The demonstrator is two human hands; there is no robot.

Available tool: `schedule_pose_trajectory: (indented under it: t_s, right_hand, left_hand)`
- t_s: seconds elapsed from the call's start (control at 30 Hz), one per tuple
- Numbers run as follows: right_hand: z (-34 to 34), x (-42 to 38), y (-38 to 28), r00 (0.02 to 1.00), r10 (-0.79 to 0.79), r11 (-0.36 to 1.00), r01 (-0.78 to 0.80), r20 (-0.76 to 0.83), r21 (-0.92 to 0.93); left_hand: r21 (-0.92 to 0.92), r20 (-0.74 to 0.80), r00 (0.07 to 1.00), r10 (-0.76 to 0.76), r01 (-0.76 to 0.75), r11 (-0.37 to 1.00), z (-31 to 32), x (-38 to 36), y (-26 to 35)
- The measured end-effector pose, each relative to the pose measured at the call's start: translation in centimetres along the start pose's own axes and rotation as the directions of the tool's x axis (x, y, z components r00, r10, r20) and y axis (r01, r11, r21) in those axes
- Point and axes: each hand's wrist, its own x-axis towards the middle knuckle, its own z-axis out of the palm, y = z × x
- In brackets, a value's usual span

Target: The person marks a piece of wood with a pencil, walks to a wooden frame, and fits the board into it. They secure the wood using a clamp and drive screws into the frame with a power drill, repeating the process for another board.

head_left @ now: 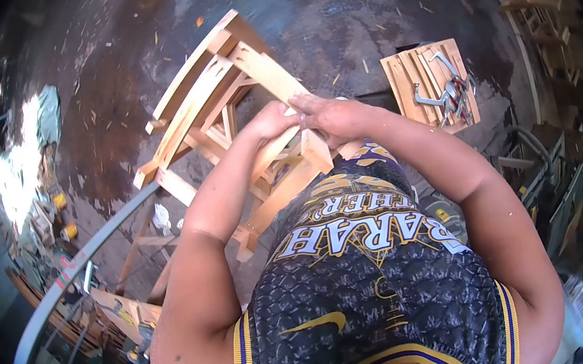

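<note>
An unpainted wooden chair frame with a curved rail and several slats stands tilted in front of me, its near end close to my lap. My left hand is closed at the frame's near corner, thumb toward the other hand. Something small and pale shows at its fingertips, too small to name. Beside it, almost touching, my right hand bends over the end of a rail, fingers along the wood. The undersides of both hands are hidden.
At right, a low wooden stand carries several metal clamps. A long grey strip curves from the chair frame to the lower left. Scrap wood and tools lie at left, and more wooden frames stand at upper right. Shavings dot the dark floor.
</note>
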Motion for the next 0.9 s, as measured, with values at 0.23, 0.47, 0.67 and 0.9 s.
schedule_pose_trajectory:
  t_s: [0.23, 0.47, 0.67, 0.9]
  right_hand:
    - [0.0, -0.1, 0.2, 0.999, -0.053, 0.993, 0.052, 0.005, 0.110]
    - [0.6, -0.3, 0.3, 0.999, -0.038, 0.989, 0.036, 0.012, 0.141]
    - [-0.3, -0.4, 0.3, 0.998, -0.049, 0.991, 0.044, 0.042, 0.124]
    - [-0.8, -0.8, 0.6, 0.997, -0.021, 0.987, 0.010, 0.070, 0.160]
  left_hand:
    - [0.031, 0.028, 0.999, 0.024, -0.025, 0.999, 0.0, -0.6, 0.1]
    - [0.069, 0.052, 0.994, -0.096, 0.092, 0.993, 0.2, -0.8, 0.8]
    - [0.003, 0.045, 0.995, -0.088, 0.088, 0.996, 0.3, -1.0, 1.3]
    - [0.054, 0.053, 0.983, -0.178, 0.175, 0.983, -0.2, -1.4, 1.5]
